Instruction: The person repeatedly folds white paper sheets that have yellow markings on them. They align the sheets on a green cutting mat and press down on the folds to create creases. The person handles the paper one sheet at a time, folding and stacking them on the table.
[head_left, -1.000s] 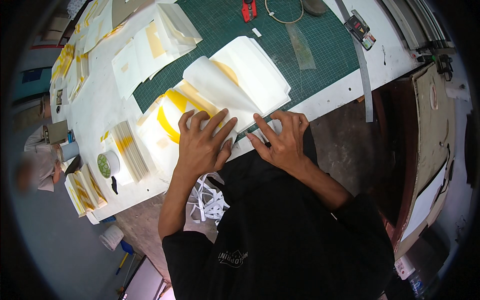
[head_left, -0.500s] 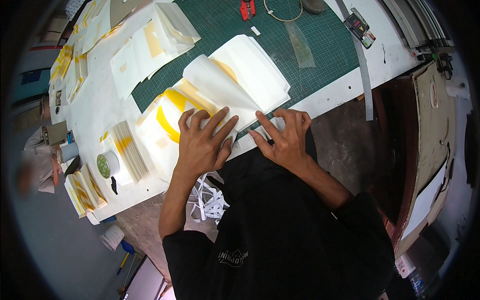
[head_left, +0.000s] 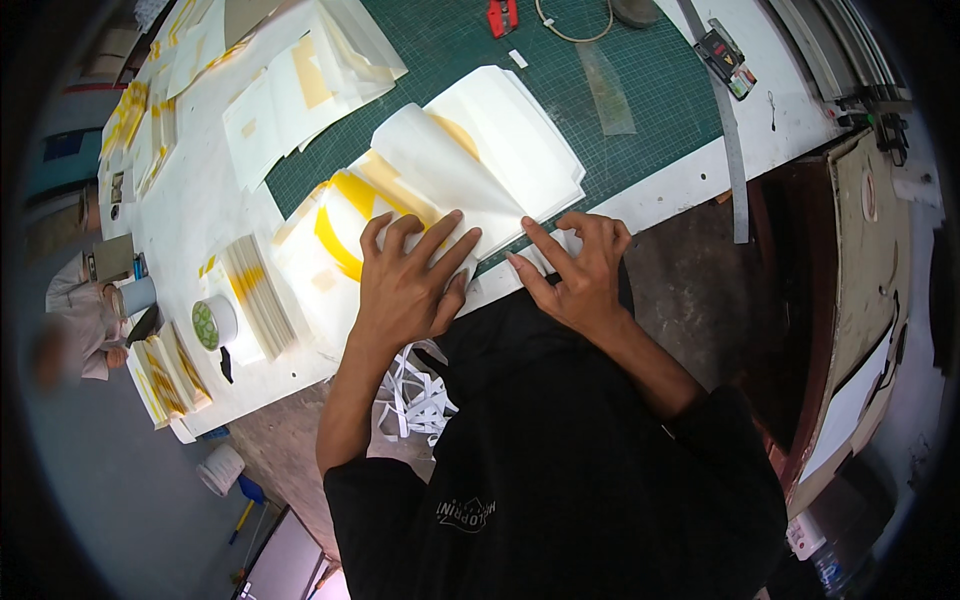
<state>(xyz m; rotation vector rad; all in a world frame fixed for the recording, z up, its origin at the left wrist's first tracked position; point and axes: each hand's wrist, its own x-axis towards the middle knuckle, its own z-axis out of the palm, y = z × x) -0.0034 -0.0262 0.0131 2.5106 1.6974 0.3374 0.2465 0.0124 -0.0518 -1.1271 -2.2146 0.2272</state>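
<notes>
A stack of white sheets with yellow printing (head_left: 505, 135) lies open on a green cutting mat (head_left: 660, 160) at the table's near edge. Its top sheet (head_left: 425, 135) is bowed up in a curve, folded over toward the left. My left hand (head_left: 408, 280) rests with fingers spread on the yellow-printed part (head_left: 345, 215) of the pages. At the stack's near corner is my right hand (head_left: 585, 262), index fingertip touching the paper edge and thumb apart below it, other fingers bent. Whether a sheet edge lies under the right fingertips is hard to see.
More printed sheets (head_left: 290, 95) lie to the left, beside folded stacks (head_left: 255, 295) and a tape roll (head_left: 208, 325). A metal ruler (head_left: 735, 180), a cutter-like tool (head_left: 722, 55) and a red tool (head_left: 502, 17) lie beyond. Paper strips (head_left: 415, 400) hang below the table; another person (head_left: 80, 310) is far left.
Both hands keep nearly the same pose on the pages. The whole view has shifted slightly, and the person at far left has moved an arm a little.
</notes>
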